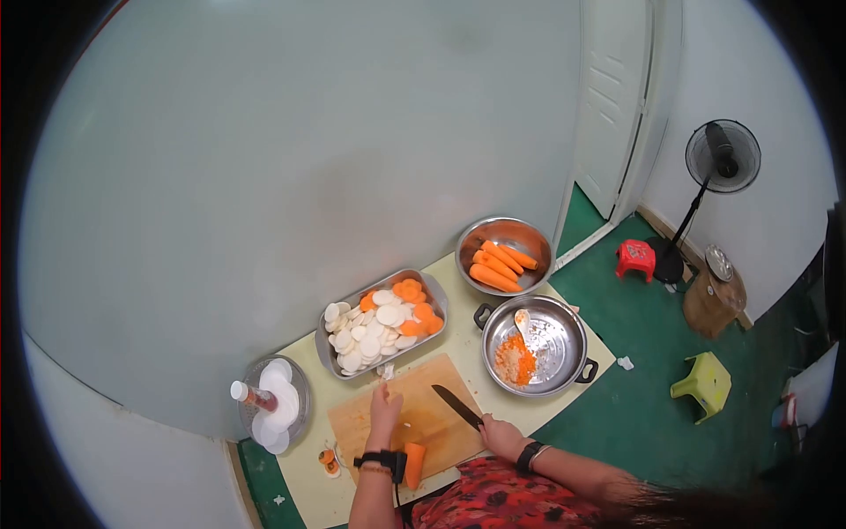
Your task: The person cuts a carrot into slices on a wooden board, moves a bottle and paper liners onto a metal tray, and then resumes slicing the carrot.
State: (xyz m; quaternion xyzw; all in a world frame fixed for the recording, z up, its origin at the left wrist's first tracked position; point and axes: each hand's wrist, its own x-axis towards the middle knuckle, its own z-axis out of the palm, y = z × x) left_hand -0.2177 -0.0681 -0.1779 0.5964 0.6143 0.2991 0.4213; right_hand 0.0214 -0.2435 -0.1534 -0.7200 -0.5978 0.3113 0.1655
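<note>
My right hand is wrapped round the handle of a kitchen knife, its dark blade lying over the wooden cutting board and pointing away to the left. Over the board's left part is my left hand, with the thumb apart from the fingers and nothing visible held. Small white scraps lie just beyond its fingertips, at the board's far edge. A thick piece of carrot rests on the near part of the board, beside my left wrist. Carrot ends sit left of the board.
Behind the board stands a metal tray of white and orange slices. Peeled carrots fill a steel bowl. A two-handled pot holds chopped bits and a white spoon. At left, a bottle lies over a container.
</note>
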